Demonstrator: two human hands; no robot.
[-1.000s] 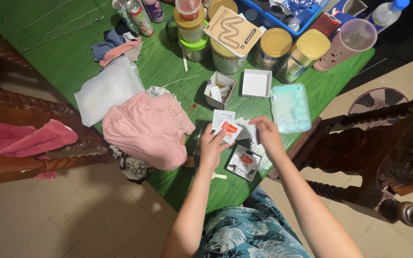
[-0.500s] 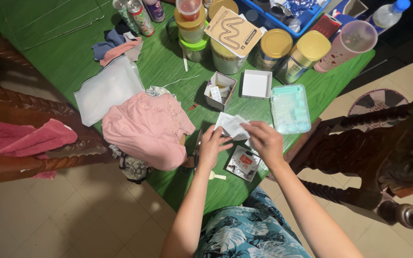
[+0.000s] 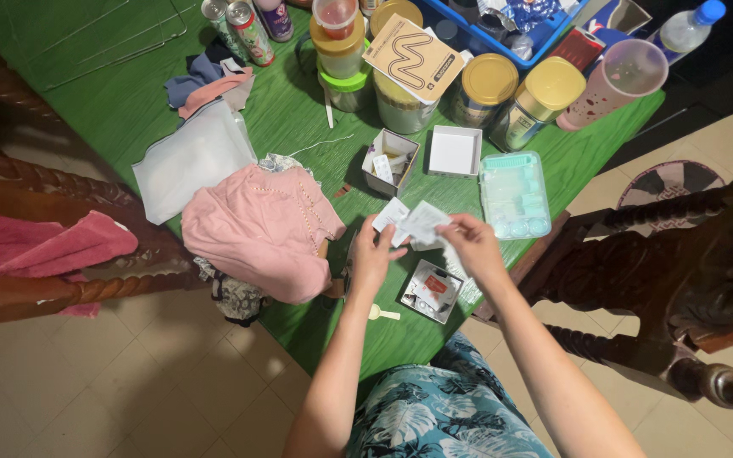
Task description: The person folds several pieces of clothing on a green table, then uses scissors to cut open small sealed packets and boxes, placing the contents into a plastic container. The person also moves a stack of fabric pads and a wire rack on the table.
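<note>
1. Since a second ago both hands have lifted off the table, and the small white packets that lay flat near the red-printed one are now held up between them, just above the green tabletop (image 3: 129, 102).
2. The white paper packets (image 3: 413, 222) hang between the two hands, near the table's front edge and just far of an open square box (image 3: 431, 291) with a red-and-white item inside.
3. The left hand (image 3: 372, 254) pinches the packets' left end with its fingers closed on the paper; the right hand (image 3: 471, 246) grips the right side, fingers curled narrowly around it.
4. The packets look thin, light and floppy, likely to crease or tear; a pinch at the edges seems the safest hold.
5. Just far of the hands sit a small open cardboard box (image 3: 390, 161) of bits, a white square lid (image 3: 455, 150) and, to the right, a clear teal-lidded compartment case (image 3: 514, 195).
6. To the left lies a folded pink garment (image 3: 260, 229), with a white pouch (image 3: 193, 157) beyond it.
7. Far off stand yellow-lidded jars (image 3: 545, 93), cans and a pink cup (image 3: 617, 80).
</note>
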